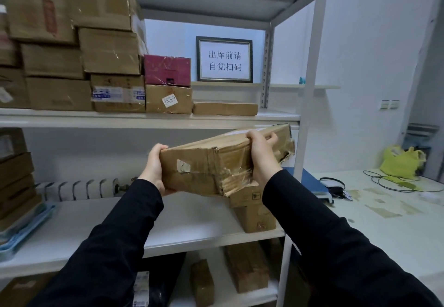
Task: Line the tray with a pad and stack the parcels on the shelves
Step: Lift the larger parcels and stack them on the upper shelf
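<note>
1 tilted parcel [204, 162]; left hand [153, 169], right hand [263, 157] grip ends

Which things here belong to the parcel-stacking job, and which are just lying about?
Job: parcel, gripped by left hand and right hand; shelves; stacked boxes.
Lying about: framed sign; yellow bag; cables on the table.

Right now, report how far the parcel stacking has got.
Done: cardboard boxes stand stacked on the upper shelf. In hand: the left hand and right hand grip a taped parcel, tilted, in front of the middle shelf. Left: setting it down there, where bare space shows. The blue tray at far left sits under boxes; any pad is hidden.
</note>
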Motion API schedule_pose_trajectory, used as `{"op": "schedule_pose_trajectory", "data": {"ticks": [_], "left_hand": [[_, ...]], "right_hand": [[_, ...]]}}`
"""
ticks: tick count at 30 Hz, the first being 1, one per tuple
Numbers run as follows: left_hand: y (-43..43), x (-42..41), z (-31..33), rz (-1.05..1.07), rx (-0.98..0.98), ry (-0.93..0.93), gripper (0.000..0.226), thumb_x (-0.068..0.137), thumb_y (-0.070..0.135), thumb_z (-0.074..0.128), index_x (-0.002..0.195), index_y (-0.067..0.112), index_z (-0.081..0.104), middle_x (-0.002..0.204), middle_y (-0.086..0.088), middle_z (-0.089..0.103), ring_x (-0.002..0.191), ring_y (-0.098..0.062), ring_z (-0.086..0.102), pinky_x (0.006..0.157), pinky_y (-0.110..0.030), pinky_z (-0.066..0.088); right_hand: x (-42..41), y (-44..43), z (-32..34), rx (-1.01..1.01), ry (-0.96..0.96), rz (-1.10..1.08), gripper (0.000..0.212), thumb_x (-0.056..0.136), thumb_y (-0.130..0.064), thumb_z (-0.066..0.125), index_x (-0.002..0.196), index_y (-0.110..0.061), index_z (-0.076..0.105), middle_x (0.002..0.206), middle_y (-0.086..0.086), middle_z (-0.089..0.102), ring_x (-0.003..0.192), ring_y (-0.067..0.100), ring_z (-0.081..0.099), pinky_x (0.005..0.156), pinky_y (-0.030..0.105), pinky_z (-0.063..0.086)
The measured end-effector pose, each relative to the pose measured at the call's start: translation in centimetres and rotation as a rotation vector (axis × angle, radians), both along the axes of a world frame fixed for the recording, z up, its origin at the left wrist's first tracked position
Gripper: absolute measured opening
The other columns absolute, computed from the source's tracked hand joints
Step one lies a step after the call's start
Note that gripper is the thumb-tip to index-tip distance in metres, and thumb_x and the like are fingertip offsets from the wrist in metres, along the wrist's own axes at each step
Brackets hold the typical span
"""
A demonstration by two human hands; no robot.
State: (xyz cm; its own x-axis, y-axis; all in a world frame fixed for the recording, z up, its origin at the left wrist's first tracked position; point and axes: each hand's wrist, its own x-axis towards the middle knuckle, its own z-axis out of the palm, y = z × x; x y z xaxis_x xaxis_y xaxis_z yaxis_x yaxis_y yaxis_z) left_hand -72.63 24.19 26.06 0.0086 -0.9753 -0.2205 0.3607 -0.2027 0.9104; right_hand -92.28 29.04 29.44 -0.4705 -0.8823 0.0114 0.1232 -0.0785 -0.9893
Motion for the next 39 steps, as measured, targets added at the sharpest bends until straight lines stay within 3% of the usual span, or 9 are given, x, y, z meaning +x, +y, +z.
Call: {"op": "schedule_pose_trajectory", "data": {"ticks": [4, 9, 14, 21, 27, 30, 32, 36, 39], "left_hand": [[1.4, 0.2, 0.9, -0.002, -0.009, -0.036, 0.038, 0.069, 0.056, 0.053, 0.086, 0.022, 0.059, 0.087, -0.008, 0.064, 0.090, -0.033, 0.061, 0.085, -0.061, 0.047], [2.4, 0.4, 1.9, -0.043, -0.119, 0.019, 0.041, 0.075, 0.058, 0.044, 0.078, 0.020, 0.058, 0.079, -0.007, 0.062, 0.079, -0.027, 0.057, 0.077, -0.043, 0.050], [3.1, 0.2, 3.2, -0.095, -0.231, 0.112, 0.040, 0.078, 0.056, 0.038, 0.068, 0.020, 0.053, 0.070, -0.003, 0.054, 0.071, -0.021, 0.049, 0.063, -0.029, 0.041], [2.8, -1.1, 5.5, 0.015, -0.455, 0.185, 0.039, 0.087, 0.049, 0.034, 0.082, 0.021, 0.060, 0.080, -0.001, 0.058, 0.080, -0.019, 0.053, 0.067, -0.029, 0.039], [1.4, -3.7, 7.8, 0.163, -0.537, 0.149, 0.044, 0.086, 0.051, 0.043, 0.110, 0.018, 0.061, 0.091, -0.003, 0.061, 0.079, -0.016, 0.057, 0.058, -0.025, 0.046], [0.3, -4.8, 8.7, 0.192, -0.544, 0.152, 0.050, 0.087, 0.051, 0.045, 0.118, 0.015, 0.061, 0.096, -0.003, 0.064, 0.083, -0.017, 0.061, 0.062, -0.026, 0.049], [-0.7, -5.7, 9.2, 0.216, -0.541, 0.167, 0.052, 0.086, 0.053, 0.046, 0.120, 0.017, 0.061, 0.105, -0.004, 0.067, 0.094, -0.019, 0.063, 0.073, -0.032, 0.054], [-2.7, -7.5, 10.2, 0.260, -0.529, 0.166, 0.059, 0.080, 0.065, 0.046, 0.118, 0.021, 0.056, 0.123, -0.001, 0.062, 0.112, -0.020, 0.058, 0.098, -0.046, 0.047], [-4.3, -8.8, 10.8, 0.224, -0.529, 0.127, 0.090, 0.055, 0.087, 0.051, 0.120, 0.024, 0.053, 0.132, 0.003, 0.056, 0.123, -0.022, 0.051, 0.102, -0.052, 0.040]], "right_hand": [[0.5, 1.9, 0.7, -0.023, 0.020, -0.026, 0.100, 0.046, -0.057, 0.052, 0.137, -0.049, 0.012, 0.142, 0.004, 0.019, 0.131, 0.038, 0.027, 0.100, 0.059, 0.038], [0.9, 4.4, 2.0, -0.178, 0.112, -0.079, 0.081, 0.079, -0.040, 0.055, 0.146, -0.038, 0.009, 0.153, 0.003, 0.009, 0.141, 0.036, 0.008, 0.110, 0.057, 0.027], [2.0, 6.0, 3.6, -0.315, 0.223, -0.151, 0.076, 0.084, -0.031, 0.054, 0.146, -0.033, 0.010, 0.154, 0.000, 0.005, 0.142, 0.032, -0.001, 0.112, 0.055, 0.020], [0.1, 4.4, 5.2, -0.436, 0.210, 0.017, 0.082, 0.077, -0.053, 0.048, 0.148, -0.044, 0.008, 0.158, -0.006, 0.010, 0.141, 0.027, 0.022, 0.112, 0.053, 0.028], [-3.0, 0.0, 5.6, -0.432, 0.037, 0.252, 0.084, 0.073, -0.056, 0.055, 0.147, -0.024, 0.030, 0.146, 0.005, 0.044, 0.130, 0.025, 0.047, 0.106, 0.051, 0.039], [-4.4, -0.5, 6.3, -0.473, 0.001, 0.279, 0.041, 0.091, -0.048, 0.047, 0.108, -0.014, 0.063, 0.090, -0.006, 0.072, 0.086, 0.006, 0.067, 0.069, 0.022, 0.056], [-6.0, -2.0, 6.5, -0.549, -0.086, 0.312, 0.036, 0.102, -0.036, 0.033, 0.080, -0.019, 0.056, 0.047, -0.013, 0.057, 0.049, -0.003, 0.056, 0.044, 0.013, 0.043], [-7.4, -4.7, 6.4, -0.647, -0.109, 0.332, 0.035, 0.098, -0.048, 0.038, 0.097, -0.020, 0.061, 0.059, -0.017, 0.062, 0.081, 0.006, 0.056, 0.082, 0.025, 0.045], [-8.4, -7.2, 5.7, -0.675, 0.070, 0.369, 0.061, 0.081, -0.054, 0.062, 0.126, -0.014, 0.055, 0.115, -0.001, 0.067, 0.115, 0.015, 0.057, 0.104, 0.042, 0.043]]}}
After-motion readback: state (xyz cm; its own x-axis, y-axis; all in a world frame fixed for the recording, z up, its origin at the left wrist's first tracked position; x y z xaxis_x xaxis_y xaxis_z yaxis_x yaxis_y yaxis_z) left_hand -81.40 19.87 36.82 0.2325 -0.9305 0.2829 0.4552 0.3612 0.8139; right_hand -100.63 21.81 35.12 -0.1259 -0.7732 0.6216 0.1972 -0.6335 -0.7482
